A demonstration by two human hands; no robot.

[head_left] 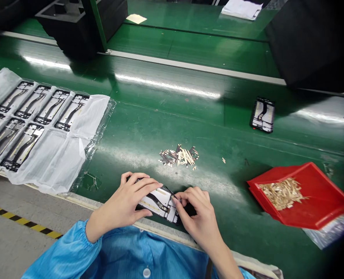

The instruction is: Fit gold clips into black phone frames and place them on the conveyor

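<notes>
My left hand (125,199) is wrapped round the left end of a phone screen assembly (157,202), fingers over its far edge and thumb at its near edge. The assembly has a pale metal back, a black frame and a dark flex cable across it. At its right end, my right hand (199,213) is pinched, thumb and index finger at the frame's far right corner. A thin dark strip shows by those fingertips, but I cannot make out what they hold. Just beyond both hands lies a pile of small black and gold flex strips (181,155).
A red bin (319,197) of small gold pieces (283,193) sits at right, on a clear plastic bag (330,230). Another phone assembly (263,115) lies beyond it. At left, a white-lined tray (93,110) holds several assemblies. Black trays (70,35) stand on the green conveyor (142,112).
</notes>
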